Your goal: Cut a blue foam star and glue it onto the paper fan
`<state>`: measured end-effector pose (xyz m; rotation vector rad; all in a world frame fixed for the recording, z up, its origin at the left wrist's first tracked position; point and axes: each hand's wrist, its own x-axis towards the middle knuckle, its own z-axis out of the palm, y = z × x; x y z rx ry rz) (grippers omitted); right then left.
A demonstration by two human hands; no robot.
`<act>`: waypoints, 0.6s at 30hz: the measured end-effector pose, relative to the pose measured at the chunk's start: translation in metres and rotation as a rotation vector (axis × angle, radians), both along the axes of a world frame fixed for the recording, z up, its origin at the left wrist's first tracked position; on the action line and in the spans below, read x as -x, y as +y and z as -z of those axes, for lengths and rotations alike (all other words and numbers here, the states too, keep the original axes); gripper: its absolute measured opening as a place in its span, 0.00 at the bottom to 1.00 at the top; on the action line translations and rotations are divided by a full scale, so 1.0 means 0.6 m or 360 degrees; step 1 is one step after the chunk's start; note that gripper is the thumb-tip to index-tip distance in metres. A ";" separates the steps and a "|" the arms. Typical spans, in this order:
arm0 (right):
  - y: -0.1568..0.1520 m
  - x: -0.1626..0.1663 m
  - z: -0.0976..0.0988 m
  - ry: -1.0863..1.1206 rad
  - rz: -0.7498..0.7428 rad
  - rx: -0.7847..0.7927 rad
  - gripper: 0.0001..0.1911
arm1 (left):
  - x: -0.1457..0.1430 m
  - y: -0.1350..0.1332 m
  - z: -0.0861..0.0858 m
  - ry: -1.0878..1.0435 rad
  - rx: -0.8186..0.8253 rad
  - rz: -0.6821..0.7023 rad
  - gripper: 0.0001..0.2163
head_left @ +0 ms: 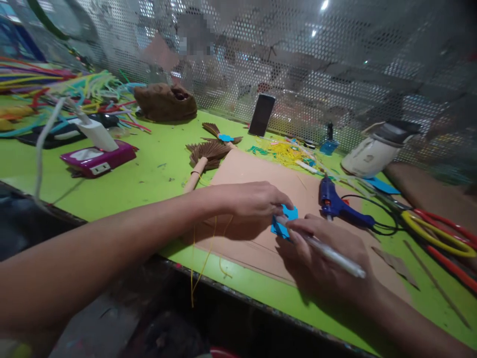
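Observation:
Between my hands lies a small blue piece of paper [291, 213] on a brown cardboard sheet [246, 174]. My left hand [257, 201] presses or pinches its left edge with the fingertips; most of those fingers are turned from view. My right hand [328, 243] is closed around a pen [335, 256] with a clear barrel, its tip end over the blue paper. Beyond my left wrist rest brown pleated paper fans [208, 154] with a rolled paper stem [196, 174], one bearing a blue paper piece [225, 137]. A blue glue gun [341, 209] lies just past my right hand.
Scissors with red and yellow handles [436, 231] lie at the right, near a white jug [372, 151]. A phone [262, 115] leans against the perforated screen. Yellow scraps [283, 151] litter the back. A purple power adapter [99, 158] and colourful pipe cleaners [93, 87] occupy the left.

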<state>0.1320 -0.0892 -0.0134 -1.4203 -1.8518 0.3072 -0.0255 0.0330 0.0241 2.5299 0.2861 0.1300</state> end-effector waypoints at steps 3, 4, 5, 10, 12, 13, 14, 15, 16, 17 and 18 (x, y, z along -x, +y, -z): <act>-0.001 -0.003 0.006 -0.0141 -0.0057 -0.0103 0.07 | 0.002 -0.003 0.001 0.0027 0.0032 -0.0054 0.11; -0.001 -0.004 0.008 -0.0152 -0.0059 -0.0119 0.08 | 0.002 -0.003 0.002 0.0029 0.0033 -0.0053 0.11; -0.001 -0.004 0.009 -0.0164 -0.0061 -0.0114 0.08 | 0.002 -0.002 0.004 0.0027 0.0029 -0.0041 0.11; -0.003 0.000 0.007 -0.0279 -0.0055 -0.0083 0.08 | 0.003 0.006 0.012 0.0008 0.0028 -0.0003 0.12; -0.003 0.003 0.005 -0.0342 -0.0043 -0.0092 0.06 | 0.003 0.007 0.013 0.0018 0.0012 -0.0003 0.11; -0.003 0.004 0.005 -0.0356 -0.0035 -0.0099 0.05 | 0.004 0.007 0.013 0.0021 -0.0005 -0.0003 0.11; -0.002 0.005 0.005 -0.0364 -0.0033 -0.0116 0.06 | 0.004 0.008 0.013 0.0019 -0.0024 0.0003 0.11; -0.002 0.005 0.006 -0.0368 -0.0037 -0.0136 0.06 | 0.004 0.008 0.014 0.0010 -0.0044 0.0011 0.11; -0.001 0.006 0.007 -0.0368 -0.0043 -0.0157 0.07 | 0.004 0.008 0.014 -0.0001 -0.0062 0.0020 0.11; -0.001 0.006 0.008 -0.0369 -0.0053 -0.0169 0.08 | 0.004 0.009 0.015 -0.0006 -0.0078 0.0030 0.11; -0.002 0.006 0.008 -0.0363 -0.0052 -0.0169 0.08 | 0.004 0.009 0.015 -0.0007 -0.0090 0.0034 0.11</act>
